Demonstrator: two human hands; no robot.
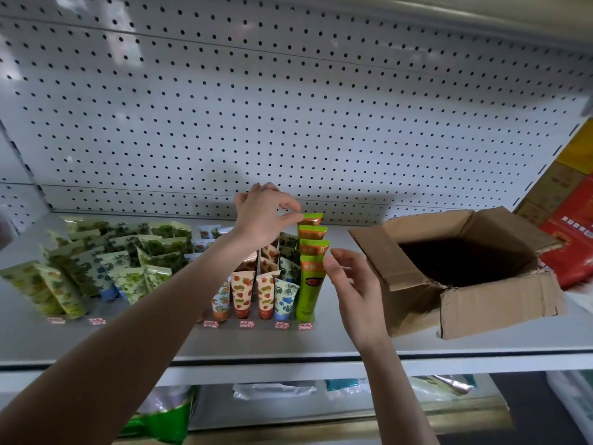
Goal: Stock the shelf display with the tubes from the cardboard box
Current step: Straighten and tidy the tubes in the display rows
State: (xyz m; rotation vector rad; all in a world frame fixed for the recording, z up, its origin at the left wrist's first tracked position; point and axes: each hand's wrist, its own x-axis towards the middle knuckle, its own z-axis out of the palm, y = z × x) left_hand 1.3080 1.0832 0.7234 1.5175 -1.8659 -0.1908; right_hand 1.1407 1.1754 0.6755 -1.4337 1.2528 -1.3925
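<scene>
Nearest, my right hand (356, 284) is held open with relaxed fingers, just beside the front tube (309, 290) of the green row. My left hand (260, 216) pinches the rear tube (311, 219) by its top. The box (481, 303) stands open on the shelf (288, 345), right of the row. Behind is the pegboard (288, 107).

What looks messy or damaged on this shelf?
The patterned tubes at the left of the shelf lean over in a loose huddle, while the green tubes farther right stand upright in a row. The cardboard box is creased and ragged along its front flap and corner. Nothing looks spilled.
</scene>
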